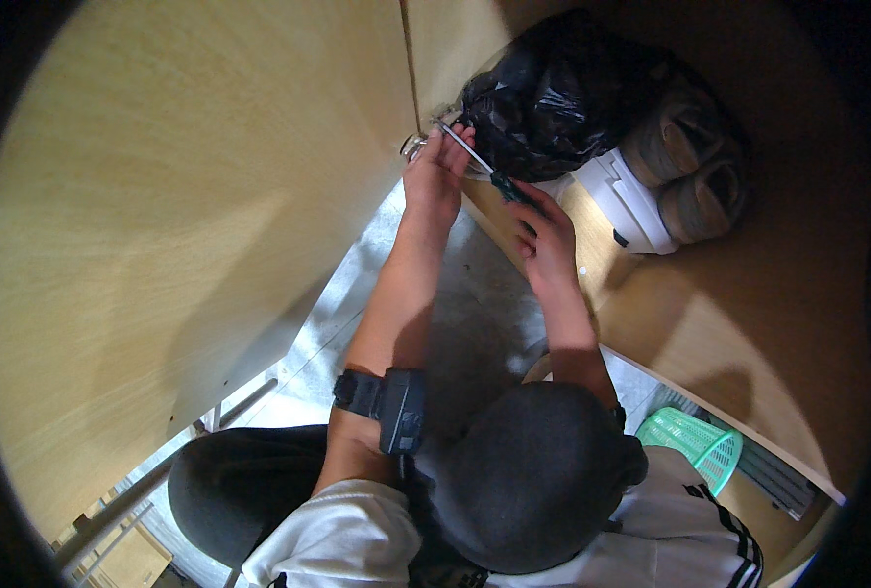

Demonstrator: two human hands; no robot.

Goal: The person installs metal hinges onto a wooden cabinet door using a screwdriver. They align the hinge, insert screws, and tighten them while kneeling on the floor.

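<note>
My right hand [545, 230] is wrapped round the dark green handle of a screwdriver [471, 152]. Its metal shaft slants up and left to a metal hinge [413, 147] where the wooden door meets the cabinet. Beside the shaft and hinge is my left hand [437, 181], palm partly turned up, fingers drawn together near the screwdriver's tip. Whatever small thing those fingers pinch is too small to make out. The contact between tip and screw is also unclear.
The pale wooden door [181, 225] stands at the left. Inside the cabinet are a black plastic bag [553, 98], brown shoes [700, 201] and a white box [627, 201]. A green plastic basket [692, 443] sits lower right. A black device [401, 412] is strapped on my left arm.
</note>
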